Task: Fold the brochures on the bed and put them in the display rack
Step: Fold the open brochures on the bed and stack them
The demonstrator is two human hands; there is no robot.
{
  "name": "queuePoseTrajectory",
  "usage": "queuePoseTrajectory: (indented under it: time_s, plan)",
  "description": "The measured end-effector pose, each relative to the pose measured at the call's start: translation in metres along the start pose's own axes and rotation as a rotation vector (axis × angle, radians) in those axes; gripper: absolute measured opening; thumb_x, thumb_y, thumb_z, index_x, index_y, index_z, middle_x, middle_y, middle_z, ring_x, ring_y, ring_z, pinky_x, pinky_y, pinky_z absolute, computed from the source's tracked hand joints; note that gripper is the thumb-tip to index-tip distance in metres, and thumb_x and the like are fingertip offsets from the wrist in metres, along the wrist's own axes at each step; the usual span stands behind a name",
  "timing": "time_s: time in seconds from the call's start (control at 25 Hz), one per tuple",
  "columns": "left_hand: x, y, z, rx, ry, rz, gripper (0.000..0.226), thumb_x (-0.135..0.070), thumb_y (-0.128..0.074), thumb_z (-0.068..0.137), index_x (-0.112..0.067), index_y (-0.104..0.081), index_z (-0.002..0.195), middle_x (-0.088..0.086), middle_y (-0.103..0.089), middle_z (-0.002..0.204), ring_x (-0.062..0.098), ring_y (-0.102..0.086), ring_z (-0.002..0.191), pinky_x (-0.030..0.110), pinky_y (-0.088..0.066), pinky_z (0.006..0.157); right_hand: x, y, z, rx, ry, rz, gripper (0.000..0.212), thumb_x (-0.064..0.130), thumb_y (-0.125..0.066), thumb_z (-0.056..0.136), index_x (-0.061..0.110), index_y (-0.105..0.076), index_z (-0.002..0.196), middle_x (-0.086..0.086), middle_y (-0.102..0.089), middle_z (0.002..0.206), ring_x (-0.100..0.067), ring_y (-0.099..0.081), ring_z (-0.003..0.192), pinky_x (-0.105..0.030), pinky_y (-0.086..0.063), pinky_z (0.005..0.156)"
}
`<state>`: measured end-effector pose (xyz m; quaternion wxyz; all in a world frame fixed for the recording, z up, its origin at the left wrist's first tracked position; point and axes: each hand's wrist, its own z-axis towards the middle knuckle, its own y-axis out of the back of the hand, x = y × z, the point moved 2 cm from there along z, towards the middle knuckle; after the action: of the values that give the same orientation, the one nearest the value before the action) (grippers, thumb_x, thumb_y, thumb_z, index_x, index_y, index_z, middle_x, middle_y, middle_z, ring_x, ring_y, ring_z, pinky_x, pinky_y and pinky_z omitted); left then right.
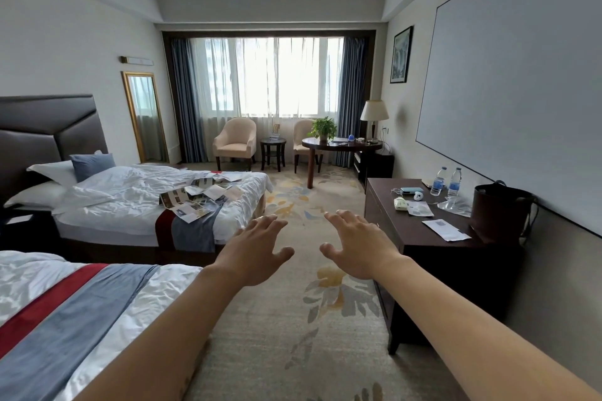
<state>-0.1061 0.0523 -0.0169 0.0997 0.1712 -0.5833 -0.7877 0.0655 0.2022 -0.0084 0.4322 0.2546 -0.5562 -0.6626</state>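
Observation:
Several unfolded brochures (198, 194) lie scattered over the foot end of the far bed (130, 202), on its white sheet and grey-red runner. My left hand (257, 246) and my right hand (356, 242) are stretched out side by side over the carpet, palms down, fingers spread, holding nothing. Both hands are well short of the brochures, to their right. A small clear rack-like stand (275, 133) sits on the round side table by the window; it is too small to make out clearly.
A near bed (75, 306) fills the lower left. A dark dresser (420, 231) on the right carries papers, two water bottles (446, 182) and a dark bucket bag (498, 215). Two armchairs, a round desk (338, 145) with a plant and lamp stand by the window.

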Motion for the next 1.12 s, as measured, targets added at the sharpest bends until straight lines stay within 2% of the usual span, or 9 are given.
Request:
queuePoseTrajectory:
  time_s: [0.12, 0.32, 0.52, 0.84, 1.12]
  plan:
    - [0.012, -0.009, 0.036, 0.002, 0.005, 0.01, 0.069, -0.059, -0.045, 0.095, -0.03, -0.023, 0.153, -0.004, -0.022, 0.162, 0.019, -0.021, 0.148, 0.044, -0.025, 0.117, -0.013, -0.012, 0.041, -0.005, 0.026, 0.005, 0.071, 0.06, -0.045, 0.094, 0.03, -0.02, 0.154, 0.001, -0.035, 0.154, -0.026, -0.042, 0.136, -0.046, -0.041, 0.103]
    - [0.029, -0.017, 0.102, 0.001, 0.042, 0.023, 0.068, -0.058, -0.044, 0.096, -0.029, -0.023, 0.154, -0.003, -0.021, 0.163, 0.02, -0.018, 0.15, 0.045, -0.021, 0.12, -0.037, -0.029, 0.108, -0.015, 0.073, -0.009, 0.071, 0.057, -0.046, 0.094, 0.027, -0.022, 0.154, 0.0, -0.03, 0.159, -0.024, -0.028, 0.146, -0.046, -0.031, 0.114]
    - [0.053, -0.033, 0.153, 0.002, 0.027, 0.027, 0.066, -0.058, -0.043, 0.096, -0.029, -0.025, 0.153, -0.004, -0.025, 0.162, 0.018, -0.021, 0.149, 0.044, -0.022, 0.12, -0.051, -0.054, 0.174, -0.004, 0.091, 0.013, 0.072, 0.055, -0.047, 0.095, 0.026, -0.022, 0.156, -0.001, -0.027, 0.161, -0.024, -0.026, 0.147, -0.045, -0.029, 0.116]
    - [0.137, -0.065, 0.262, 0.077, 0.038, 0.024, 0.068, -0.057, -0.044, 0.097, -0.028, -0.023, 0.155, -0.004, -0.02, 0.163, 0.02, -0.019, 0.15, 0.043, -0.022, 0.12, -0.058, -0.102, 0.304, 0.033, 0.067, 0.004, 0.072, 0.054, -0.046, 0.096, 0.026, -0.019, 0.157, -0.001, -0.023, 0.163, -0.024, -0.023, 0.149, -0.044, -0.025, 0.119]
    - [0.197, -0.079, 0.366, 0.064, -0.009, 0.006, 0.067, -0.057, -0.045, 0.096, -0.027, -0.027, 0.153, -0.005, -0.026, 0.161, 0.018, -0.021, 0.148, 0.042, -0.021, 0.118, -0.068, -0.132, 0.415, 0.034, 0.029, 0.006, 0.072, 0.054, -0.046, 0.095, 0.026, -0.021, 0.157, -0.002, -0.025, 0.162, -0.024, -0.023, 0.149, -0.045, -0.027, 0.118]
